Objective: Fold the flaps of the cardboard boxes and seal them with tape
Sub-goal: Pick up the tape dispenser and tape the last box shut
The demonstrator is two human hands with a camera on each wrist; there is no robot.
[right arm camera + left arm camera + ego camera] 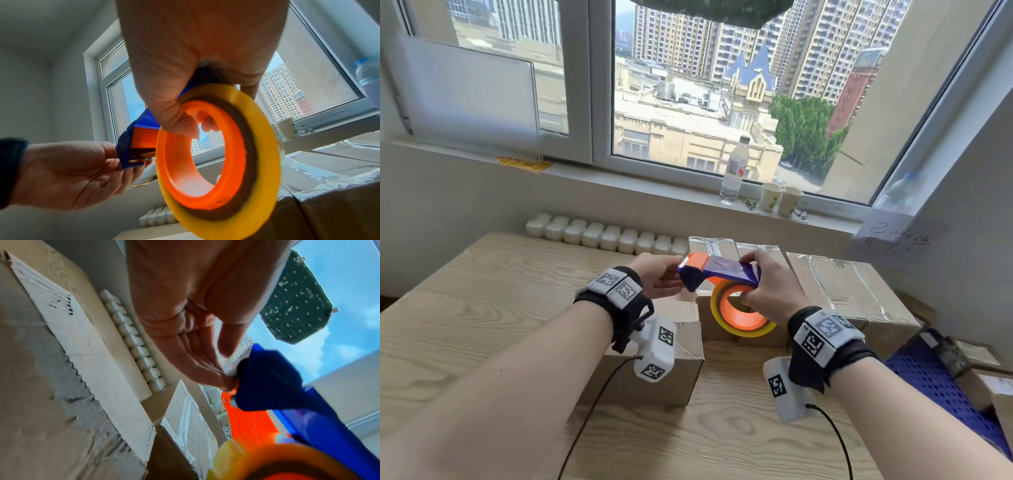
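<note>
I hold a blue and orange tape dispenser [722,270] in the air over the table, with a yellow tape roll [750,333] hanging under it. My right hand [770,287] grips its handle, fingers curled through the orange core [180,162]. My left hand [654,277] pinches the dispenser's front end [267,382] by the blade; the tape end itself is too small to make out. Under my left wrist stands a brown cardboard box [681,346] with a strip across its top [82,353]. Taped boxes [852,284] stand in a row behind and to the right.
The boxes rest on a wooden table [482,325]. A white radiator [602,234] runs along the wall behind it. On the windowsill are a water bottle [734,171] and two paper cups [779,200]. A blue perforated crate [935,377] sits at the right edge.
</note>
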